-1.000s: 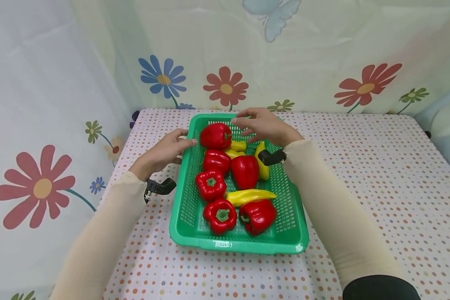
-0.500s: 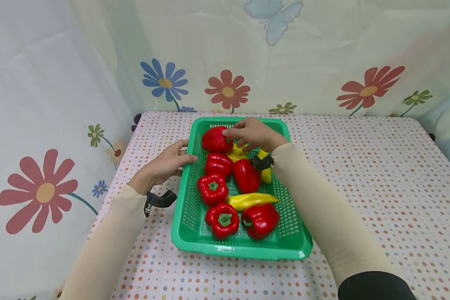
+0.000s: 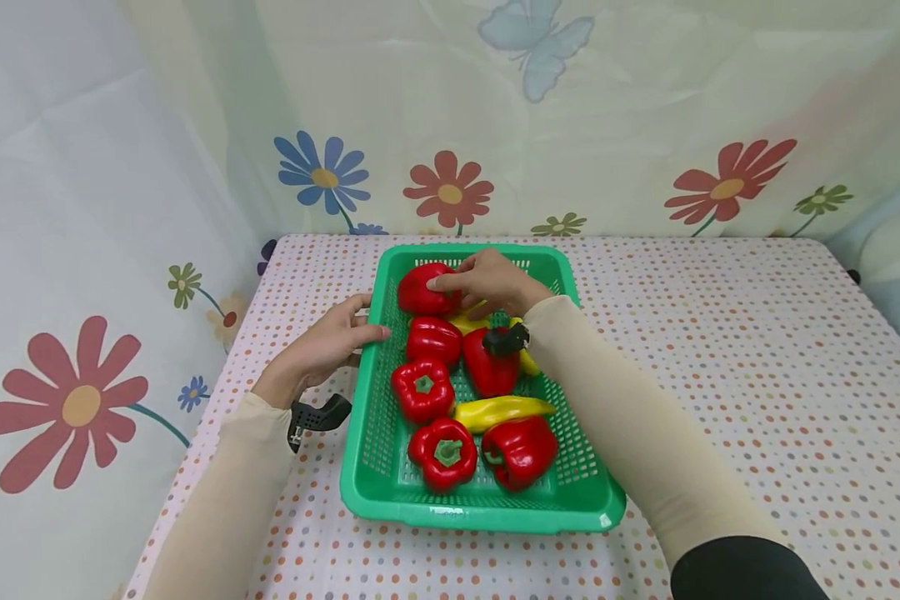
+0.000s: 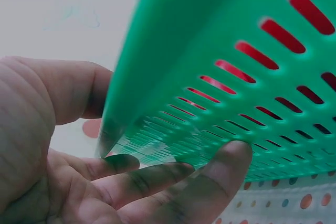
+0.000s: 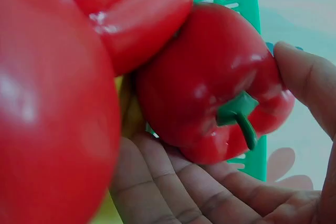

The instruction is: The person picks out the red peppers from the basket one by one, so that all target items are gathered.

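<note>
My left hand (image 3: 322,346) holds the left rim of a green plastic basket (image 3: 390,512). In the left wrist view, the thumb goes over the rim and the fingers (image 4: 226,177) lie against the slotted outer wall. At the basket's far left, my right hand (image 3: 498,282) grips a red bell pepper (image 3: 420,290). The right wrist view has the thumb on one side of this bell pepper (image 5: 210,77), with its green stem showing, and the fingers along its other side. Part of the far yellow peppers (image 3: 468,323) is hidden by the right hand.
Several other red bell peppers (image 3: 423,390) lie in the basket, with a long yellow pepper (image 3: 502,412) among them. A dotted cloth (image 3: 720,333) covers the table. Behind it hangs a flowered curtain (image 3: 607,125), which also runs along the left side.
My right hand has come down and left from above the basket onto the far-left red bell pepper, and now grips it. The left hand has stayed at the basket's left rim.
</note>
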The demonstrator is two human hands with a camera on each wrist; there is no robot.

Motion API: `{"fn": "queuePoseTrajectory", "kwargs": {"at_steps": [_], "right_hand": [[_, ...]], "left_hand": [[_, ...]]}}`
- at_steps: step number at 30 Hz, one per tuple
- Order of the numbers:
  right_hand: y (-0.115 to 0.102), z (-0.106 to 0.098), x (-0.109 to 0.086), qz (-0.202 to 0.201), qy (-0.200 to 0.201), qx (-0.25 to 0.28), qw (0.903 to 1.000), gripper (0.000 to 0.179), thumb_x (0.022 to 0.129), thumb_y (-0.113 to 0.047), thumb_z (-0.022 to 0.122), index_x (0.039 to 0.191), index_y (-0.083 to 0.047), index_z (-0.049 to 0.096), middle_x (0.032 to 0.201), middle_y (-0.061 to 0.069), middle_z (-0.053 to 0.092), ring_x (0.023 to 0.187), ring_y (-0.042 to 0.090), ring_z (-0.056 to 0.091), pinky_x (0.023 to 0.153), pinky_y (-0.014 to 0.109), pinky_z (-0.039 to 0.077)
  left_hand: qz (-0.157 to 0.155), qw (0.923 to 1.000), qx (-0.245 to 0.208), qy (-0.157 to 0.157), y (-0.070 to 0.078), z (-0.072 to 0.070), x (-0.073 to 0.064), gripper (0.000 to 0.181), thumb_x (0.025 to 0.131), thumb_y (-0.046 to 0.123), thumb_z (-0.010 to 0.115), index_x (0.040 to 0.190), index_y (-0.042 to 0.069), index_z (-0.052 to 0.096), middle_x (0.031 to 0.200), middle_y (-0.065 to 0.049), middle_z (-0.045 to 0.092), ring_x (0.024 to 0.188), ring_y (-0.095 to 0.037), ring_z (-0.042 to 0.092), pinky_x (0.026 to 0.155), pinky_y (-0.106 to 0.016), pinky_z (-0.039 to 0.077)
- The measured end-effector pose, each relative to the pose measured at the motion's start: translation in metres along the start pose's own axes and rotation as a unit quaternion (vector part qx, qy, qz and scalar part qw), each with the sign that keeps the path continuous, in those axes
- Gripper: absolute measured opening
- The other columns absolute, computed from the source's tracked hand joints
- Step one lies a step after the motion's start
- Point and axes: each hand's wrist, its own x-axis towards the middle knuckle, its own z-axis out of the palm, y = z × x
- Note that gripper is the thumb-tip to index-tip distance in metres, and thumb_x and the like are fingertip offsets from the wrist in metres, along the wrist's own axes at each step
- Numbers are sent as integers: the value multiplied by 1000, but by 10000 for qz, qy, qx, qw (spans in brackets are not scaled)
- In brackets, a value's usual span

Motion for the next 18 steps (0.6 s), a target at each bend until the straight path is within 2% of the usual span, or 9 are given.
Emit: {"fn": "queuePoseTrajectory", "kwargs": {"at_steps": [10,18], "right_hand": [[3,8,-1,-206,191,217,9994,59,92,-37,80,132,0,56,121,15,67,98,30,67,88,43,65],[-1,8,-7,-435,378,252,9980,66,91,-32,79,143,-3,50,129,13,63,111,31,62,95,44,62]], "left_hand": [[58,10000,-20,-51,-4,0,-4,61,105,10,55,159,6,28,132,-33,63,103,-38,75,80,-52,65],[156,9999,-7,-24,-5,2,-5,61,104,11,56,159,6,29,130,-32,64,100,-38,76,78,-52,65]]}}
